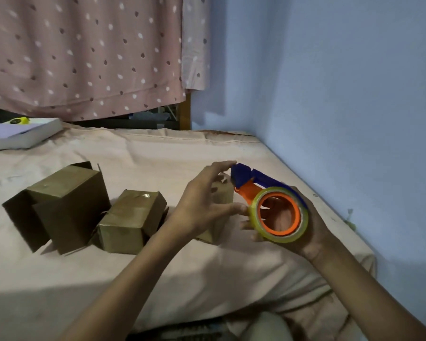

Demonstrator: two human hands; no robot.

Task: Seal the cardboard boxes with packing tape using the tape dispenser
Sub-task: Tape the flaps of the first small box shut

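Three brown cardboard boxes stand on a bed. The tall box [64, 205] is at the left with a flap up. A lower taped box [130, 220] lies in the middle. The third box [220, 200] is mostly hidden behind my left hand [204, 205]. My right hand [303, 225] grips the tape dispenser [256, 183], blue and orange, with a clear tape roll [280, 215] facing me. My left hand hovers with spread, relaxed fingers; its fingertips reach the dispenser's blue head and its thumb touches the roll.
The bed sheet [158, 153] is pale pink. A white book [20, 134] with a yellow object behind it lies at the far left. A blue wall [330, 82] runs along the right side, a dotted pink curtain [84, 52] hangs behind.
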